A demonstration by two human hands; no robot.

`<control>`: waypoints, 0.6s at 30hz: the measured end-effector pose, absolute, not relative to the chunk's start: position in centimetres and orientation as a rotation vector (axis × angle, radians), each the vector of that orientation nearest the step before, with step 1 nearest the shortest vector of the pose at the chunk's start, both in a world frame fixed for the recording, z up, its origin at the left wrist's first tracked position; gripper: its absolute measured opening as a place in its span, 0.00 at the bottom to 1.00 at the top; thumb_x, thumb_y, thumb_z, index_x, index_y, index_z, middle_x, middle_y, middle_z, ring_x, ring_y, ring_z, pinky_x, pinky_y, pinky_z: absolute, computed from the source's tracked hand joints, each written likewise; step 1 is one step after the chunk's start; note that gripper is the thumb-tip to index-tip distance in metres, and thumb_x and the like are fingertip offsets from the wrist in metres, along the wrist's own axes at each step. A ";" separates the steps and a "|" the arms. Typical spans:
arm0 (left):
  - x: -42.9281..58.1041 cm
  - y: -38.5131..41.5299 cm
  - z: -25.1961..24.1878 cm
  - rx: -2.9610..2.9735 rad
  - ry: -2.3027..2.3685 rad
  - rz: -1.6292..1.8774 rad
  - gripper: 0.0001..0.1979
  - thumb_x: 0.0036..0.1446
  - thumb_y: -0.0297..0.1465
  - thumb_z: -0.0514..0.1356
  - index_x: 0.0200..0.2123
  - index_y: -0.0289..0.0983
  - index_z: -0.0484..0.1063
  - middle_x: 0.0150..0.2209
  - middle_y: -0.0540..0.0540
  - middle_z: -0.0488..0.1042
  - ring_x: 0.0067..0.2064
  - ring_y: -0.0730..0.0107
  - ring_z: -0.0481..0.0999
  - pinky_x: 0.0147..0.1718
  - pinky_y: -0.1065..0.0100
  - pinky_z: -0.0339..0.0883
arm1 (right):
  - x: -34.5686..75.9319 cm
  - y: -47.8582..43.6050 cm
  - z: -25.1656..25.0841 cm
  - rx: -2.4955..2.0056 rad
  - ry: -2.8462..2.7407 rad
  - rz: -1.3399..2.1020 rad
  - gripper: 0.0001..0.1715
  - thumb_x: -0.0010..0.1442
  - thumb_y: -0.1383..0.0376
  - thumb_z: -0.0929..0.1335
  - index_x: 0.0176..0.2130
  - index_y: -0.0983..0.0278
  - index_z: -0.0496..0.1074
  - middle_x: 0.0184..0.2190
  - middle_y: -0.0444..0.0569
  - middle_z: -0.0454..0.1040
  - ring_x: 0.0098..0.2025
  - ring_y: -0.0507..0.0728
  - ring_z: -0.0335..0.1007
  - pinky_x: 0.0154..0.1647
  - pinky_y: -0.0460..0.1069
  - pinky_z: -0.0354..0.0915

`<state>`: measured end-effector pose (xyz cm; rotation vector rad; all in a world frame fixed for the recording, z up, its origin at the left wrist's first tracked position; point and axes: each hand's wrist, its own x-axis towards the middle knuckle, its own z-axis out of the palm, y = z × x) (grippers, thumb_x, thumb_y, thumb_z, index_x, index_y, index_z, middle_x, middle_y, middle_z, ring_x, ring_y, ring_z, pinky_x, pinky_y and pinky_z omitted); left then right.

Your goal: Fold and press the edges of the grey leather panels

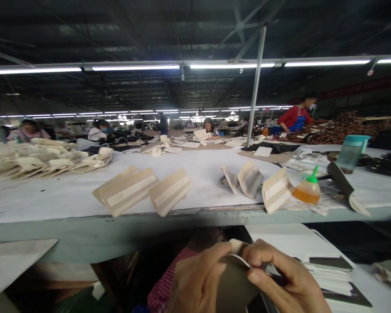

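Beige piece [233, 284]: flat, curved, grey-tan face toward the camera, thin pale edge along its top. It is at the bottom centre of the view, below the front edge of the bench [117, 234] and held close to the body.

Left hand [195, 282]: closed on the piece's left side. The thumb lies across the upper left corner and the other fingers are curled out of sight behind. Back of the hand faces up, wrist coming from lower left. A red-checked cloth [164, 289] shows just beside the wrist.

Right hand [289, 282]: pinching the piece's upper right edge. Forefinger sits on top of the pale rim, thumb presses below it, and the remaining fingers are folded behind. The wrist leaves at lower right. The two hands nearly meet over the top edge.

Under the right hand: a stack of white and dark sheets [313, 256] on a lower surface.

On the bench, beyond:
- tan panels with pale strips [130, 191], fanned, left of centre
- folded tan pieces [250, 178], standing up, right of centre
- orange bottle with green cap [308, 189], just beside them
- dark flat tool [343, 182] and teal cup [350, 152], further right
- a heap of pale pieces [35, 161], far left

In the background, a person in red with a blue apron [296, 115] is at another table, well apart.
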<state>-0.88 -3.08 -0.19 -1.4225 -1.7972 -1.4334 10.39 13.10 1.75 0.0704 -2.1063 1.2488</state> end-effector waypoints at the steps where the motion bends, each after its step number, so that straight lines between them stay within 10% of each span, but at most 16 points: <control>1: -0.9 -3.0 0.0 -1.482 -1.748 -1.420 0.20 0.61 0.18 0.58 0.53 0.43 0.70 0.40 0.50 0.85 0.37 0.75 0.85 0.40 0.82 0.75 | 10.4 13.3 1.9 0.019 -2.103 1.333 0.12 0.65 0.58 0.71 0.30 0.58 0.70 0.27 0.40 0.72 0.29 0.52 0.70 0.32 0.42 0.66; 18: 0.2 -2.8 1.2 -1.453 -1.662 -1.193 0.10 0.73 0.35 0.49 0.41 0.42 0.68 0.24 0.54 0.82 0.22 0.79 0.82 0.29 0.84 0.73 | 11.1 13.9 2.5 -0.030 -2.099 1.247 0.12 0.62 0.57 0.72 0.28 0.56 0.75 0.40 0.46 0.79 0.47 0.58 0.74 0.41 0.44 0.68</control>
